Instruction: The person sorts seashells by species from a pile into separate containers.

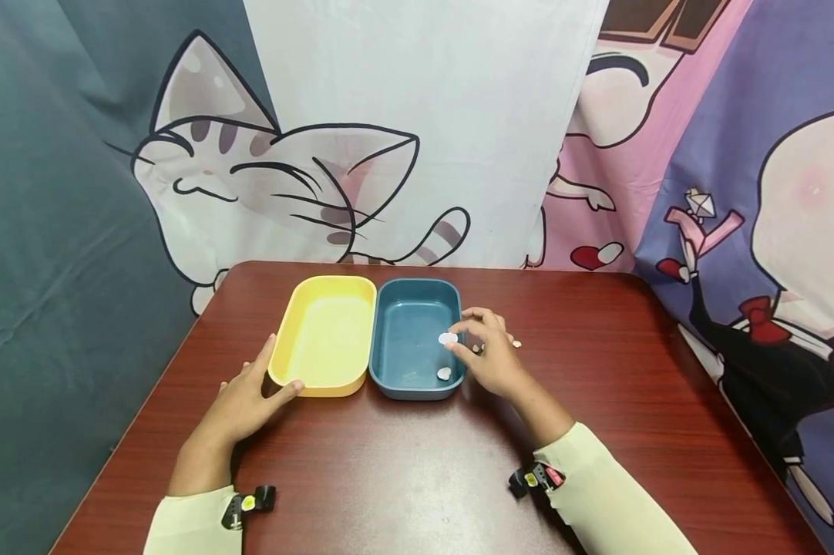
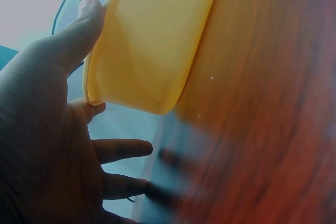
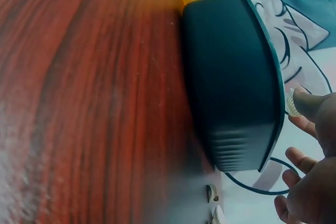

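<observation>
Between thumb and index finger, my right hand (image 1: 493,358) pinches a white seashell (image 1: 448,338) above the right side of the blue container (image 1: 417,395). The right wrist view shows ribs on this held seashell (image 3: 292,103). Inside the blue container lies another white seashell (image 1: 444,374). My left hand (image 1: 243,401) touches the near left corner of the yellow container (image 1: 334,390), thumb and index finger at its rim, the other fingers spread. No shells show in the yellow container.
Both containers stand side by side on a reddish-brown wooden table (image 1: 389,478). Right of the blue one, partly behind my right hand, lie a few small shells (image 1: 517,344). A cartoon-printed cloth (image 1: 486,116) hangs behind the table.
</observation>
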Available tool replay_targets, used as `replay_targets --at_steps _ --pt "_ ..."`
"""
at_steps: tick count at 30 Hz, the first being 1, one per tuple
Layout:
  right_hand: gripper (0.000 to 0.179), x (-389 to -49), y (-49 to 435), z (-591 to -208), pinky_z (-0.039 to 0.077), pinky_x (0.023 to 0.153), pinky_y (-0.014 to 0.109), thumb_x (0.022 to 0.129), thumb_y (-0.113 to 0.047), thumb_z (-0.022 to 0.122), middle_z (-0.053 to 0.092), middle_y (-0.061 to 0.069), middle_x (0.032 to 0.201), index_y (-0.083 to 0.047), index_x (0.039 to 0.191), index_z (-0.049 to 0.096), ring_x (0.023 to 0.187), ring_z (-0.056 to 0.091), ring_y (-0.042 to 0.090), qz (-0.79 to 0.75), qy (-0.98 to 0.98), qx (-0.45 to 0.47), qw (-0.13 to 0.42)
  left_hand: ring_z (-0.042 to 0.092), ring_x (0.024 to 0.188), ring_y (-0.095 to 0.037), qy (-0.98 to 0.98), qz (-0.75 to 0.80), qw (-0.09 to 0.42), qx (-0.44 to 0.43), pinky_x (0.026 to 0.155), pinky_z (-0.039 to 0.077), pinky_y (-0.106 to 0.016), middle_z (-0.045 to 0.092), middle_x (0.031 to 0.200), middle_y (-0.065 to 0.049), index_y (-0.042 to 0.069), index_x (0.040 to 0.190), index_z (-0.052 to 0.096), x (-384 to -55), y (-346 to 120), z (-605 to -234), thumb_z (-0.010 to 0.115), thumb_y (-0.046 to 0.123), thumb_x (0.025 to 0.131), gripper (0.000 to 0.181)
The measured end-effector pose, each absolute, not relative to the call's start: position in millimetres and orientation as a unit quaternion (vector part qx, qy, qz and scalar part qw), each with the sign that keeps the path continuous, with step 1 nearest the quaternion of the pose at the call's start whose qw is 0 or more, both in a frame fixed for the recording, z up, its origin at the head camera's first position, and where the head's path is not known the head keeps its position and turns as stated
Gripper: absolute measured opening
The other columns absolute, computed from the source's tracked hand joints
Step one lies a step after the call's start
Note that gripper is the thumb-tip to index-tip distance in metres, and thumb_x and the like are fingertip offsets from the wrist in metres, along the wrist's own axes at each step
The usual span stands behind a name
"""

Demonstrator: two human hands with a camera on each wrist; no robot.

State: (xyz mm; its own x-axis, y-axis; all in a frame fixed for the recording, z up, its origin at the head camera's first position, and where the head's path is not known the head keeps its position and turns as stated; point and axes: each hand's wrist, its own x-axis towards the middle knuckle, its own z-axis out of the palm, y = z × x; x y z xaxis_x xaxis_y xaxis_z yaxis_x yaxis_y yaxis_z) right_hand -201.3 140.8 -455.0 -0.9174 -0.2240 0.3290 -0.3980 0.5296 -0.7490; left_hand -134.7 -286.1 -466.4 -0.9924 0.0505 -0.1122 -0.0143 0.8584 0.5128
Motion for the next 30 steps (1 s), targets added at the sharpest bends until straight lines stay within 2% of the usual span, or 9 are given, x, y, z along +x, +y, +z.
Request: replay_targets --at_steps 5,13,23,30 --pt "0.019 -201.2 138.1 -457.6 0.025 0.103 0.073 0.096 -0.018 0.086 0.058 0.017 0.150 -0.015 0.114 0.082 0.140 0.043 0.043 0.430 -0.877 0.192 0.095 0.025 0.157 -0.069 0.961 0.268 0.063 0.007 0.117 0.016 -0.093 0.026 0.176 -0.034 0.023 0.178 -0.001 -134.8 -284.6 -467.6 0.062 0.073 0.100 0.112" --pt "0.031 -202.4 143.1 -462.0 0.028 0.103 0.072 0.095 -0.020 0.086 0.054 0.021 0.155 -0.013 0.124 0.079 0.147 0.037 0.045 0.408 -0.885 0.207 0.083 0.026 0.156 -0.070 0.962 0.265 0.062 0.008 0.116 0.017 -0.093 0.027 0.175 -0.035 0.023 0.178 -0.002 -135.2 -285.5 -466.2 0.061 0.072 0.100 0.112" --pt "0.028 -206.7 147.9 -463.1 0.027 0.102 0.061 0.097 -0.013 0.084 0.054 0.022 0.152 -0.009 0.124 0.078 0.147 0.036 0.045 0.429 -0.879 0.192 0.081 0.025 0.157 -0.069 0.962 0.267 0.060 0.008 0.117 0.016 -0.093 0.027 0.175 -0.035 0.022 0.178 -0.001 -135.1 -284.9 -467.9 0.062 0.072 0.100 0.112" --pt "0.032 -209.0 154.0 -463.6 0.029 0.103 0.063 0.098 -0.012 0.082 0.053 0.024 0.154 -0.003 0.128 0.076 0.147 0.036 0.045 0.440 -0.876 0.180 0.075 0.025 0.157 -0.070 0.962 0.268 0.059 0.009 0.116 0.016 -0.094 0.027 0.175 -0.034 0.023 0.178 -0.002 -135.7 -285.3 -468.3 0.062 0.072 0.100 0.112"
